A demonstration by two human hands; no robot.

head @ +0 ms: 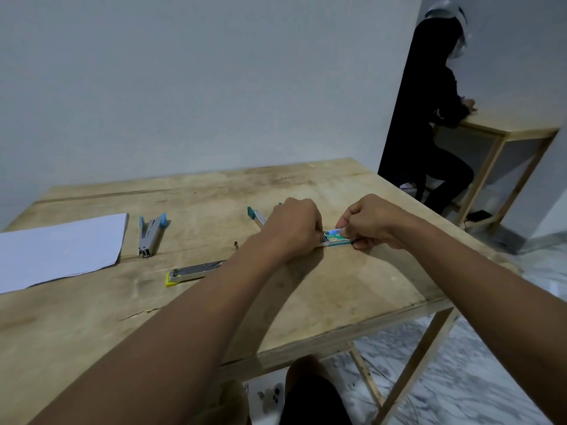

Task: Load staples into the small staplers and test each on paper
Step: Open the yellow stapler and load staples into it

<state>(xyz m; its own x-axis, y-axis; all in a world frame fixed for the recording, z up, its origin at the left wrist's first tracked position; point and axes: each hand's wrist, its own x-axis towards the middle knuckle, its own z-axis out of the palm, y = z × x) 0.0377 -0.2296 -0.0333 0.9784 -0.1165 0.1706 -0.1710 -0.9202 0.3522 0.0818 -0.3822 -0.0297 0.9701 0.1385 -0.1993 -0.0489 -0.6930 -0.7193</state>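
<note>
The left hand point(294, 228) covers most of the green stapler point(255, 215). The right hand point(376, 222) hides part of the small box point(336, 238). The paper point(58, 250) is cut by the left edge.

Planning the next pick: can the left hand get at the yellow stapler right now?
Probably yes, once freed: left hand and right hand both grip the staple box. The yellow stapler lies on the table nearby, nothing on it.

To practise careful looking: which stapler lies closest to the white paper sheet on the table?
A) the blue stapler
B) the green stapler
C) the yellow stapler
A: the blue stapler lies opened just right of the paper sheet, while the yellow stapler and green stapler lie farther right.
</note>
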